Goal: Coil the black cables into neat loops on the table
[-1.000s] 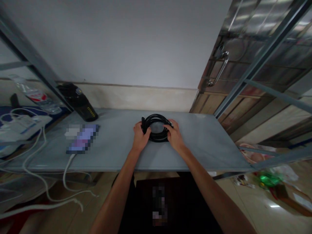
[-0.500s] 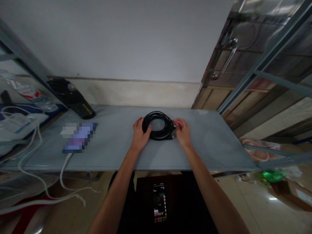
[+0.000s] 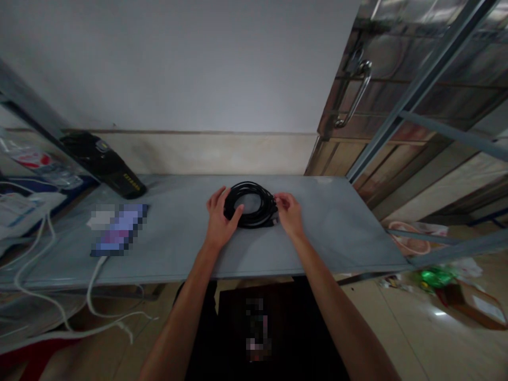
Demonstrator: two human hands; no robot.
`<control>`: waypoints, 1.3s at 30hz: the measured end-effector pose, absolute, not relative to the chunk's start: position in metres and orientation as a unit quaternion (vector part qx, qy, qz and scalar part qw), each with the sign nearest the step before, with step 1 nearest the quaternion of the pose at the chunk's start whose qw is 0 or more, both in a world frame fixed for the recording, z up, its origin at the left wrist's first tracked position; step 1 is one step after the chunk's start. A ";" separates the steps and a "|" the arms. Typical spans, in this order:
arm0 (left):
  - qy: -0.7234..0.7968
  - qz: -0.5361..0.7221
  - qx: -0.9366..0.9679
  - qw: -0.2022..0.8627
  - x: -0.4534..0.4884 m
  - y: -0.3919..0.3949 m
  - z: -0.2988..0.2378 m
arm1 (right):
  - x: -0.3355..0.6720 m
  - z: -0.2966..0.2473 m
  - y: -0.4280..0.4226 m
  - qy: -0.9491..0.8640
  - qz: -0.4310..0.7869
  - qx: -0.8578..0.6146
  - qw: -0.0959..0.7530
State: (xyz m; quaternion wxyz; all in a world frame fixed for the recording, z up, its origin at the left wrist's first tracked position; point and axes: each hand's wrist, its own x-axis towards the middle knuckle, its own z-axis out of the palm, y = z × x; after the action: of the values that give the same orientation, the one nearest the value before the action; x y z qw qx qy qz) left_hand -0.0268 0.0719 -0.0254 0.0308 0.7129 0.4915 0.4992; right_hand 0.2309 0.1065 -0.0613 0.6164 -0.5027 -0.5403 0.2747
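A coiled black cable point(image 3: 257, 218) lies flat on the grey tabletop, its loops forming a ring. My left hand point(image 3: 219, 217) curves loosely round the ring's left side, thumb over the lower-left loops and fingers at the outer edge. At the right side of the coil, my right hand point(image 3: 289, 212) is closed in a pinch on a part of the cable. Just what lies between those fingertips is too small to make out clearly. A pale metallic plug point(image 3: 274, 221) shows at the coil's lower right, beside my right hand.
Left on the grey table point(image 3: 170, 241) lie a phone point(image 3: 121, 230) with a white cord and a black bottle-like container point(image 3: 115, 169). A plastic bottle point(image 3: 43, 161) is farther left. Metal frame posts point(image 3: 408, 90) rise at the right, near a door handle point(image 3: 355, 98). My lap holds a blurred lit screen point(image 3: 257, 330).
My left thumb and fingers have spread a little wider at the coil. My right hand keeps its pinch at the right side. The whole view has shifted slightly.
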 end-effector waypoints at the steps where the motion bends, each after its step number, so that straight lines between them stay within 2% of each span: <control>1: 0.473 0.497 0.728 0.023 -0.024 0.069 -0.021 | 0.231 -0.061 0.107 -0.540 0.273 -0.504 0.616; 8: 0.414 0.364 0.833 0.058 -0.011 0.065 -0.025 | 0.231 -0.060 0.107 -0.540 0.261 -0.510 0.617; 21: 0.415 0.337 0.844 0.036 -0.015 0.068 -0.030 | 0.230 -0.055 0.104 -0.533 0.278 -0.502 0.622; 28: 0.413 0.399 0.817 0.045 -0.012 0.062 -0.023 | 0.232 -0.056 0.104 -0.529 0.290 -0.495 0.625; 35: 0.487 0.514 0.705 0.040 -0.017 0.056 -0.005 | 0.233 -0.058 0.104 -0.514 0.296 -0.498 0.633; 39: 0.500 0.539 0.677 0.027 -0.020 0.057 -0.005 | 0.233 -0.058 0.105 -0.513 0.293 -0.496 0.637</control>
State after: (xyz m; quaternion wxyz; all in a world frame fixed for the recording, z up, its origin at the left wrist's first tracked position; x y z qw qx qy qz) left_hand -0.0201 0.0565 -0.0049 0.0267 0.6774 0.4995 0.5394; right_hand 0.2333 0.1048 -0.0583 0.6367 -0.4959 -0.5129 0.2925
